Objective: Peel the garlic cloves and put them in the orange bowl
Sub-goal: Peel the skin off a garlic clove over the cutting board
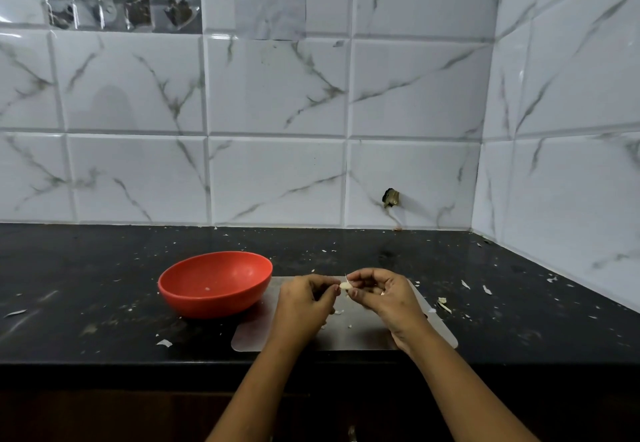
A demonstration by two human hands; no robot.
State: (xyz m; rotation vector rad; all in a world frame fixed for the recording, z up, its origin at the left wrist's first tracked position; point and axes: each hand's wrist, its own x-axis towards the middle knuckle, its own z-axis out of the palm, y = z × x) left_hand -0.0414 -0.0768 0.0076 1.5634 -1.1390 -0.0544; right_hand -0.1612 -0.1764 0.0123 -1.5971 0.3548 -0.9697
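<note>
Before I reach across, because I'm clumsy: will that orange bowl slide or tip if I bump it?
Likely slides easily: the orange bowl looks like thin plastic and holds only a tiny white speck, so probably light. Its rounded wall curves in underneath, so a bump on the rim might rock it.
</note>
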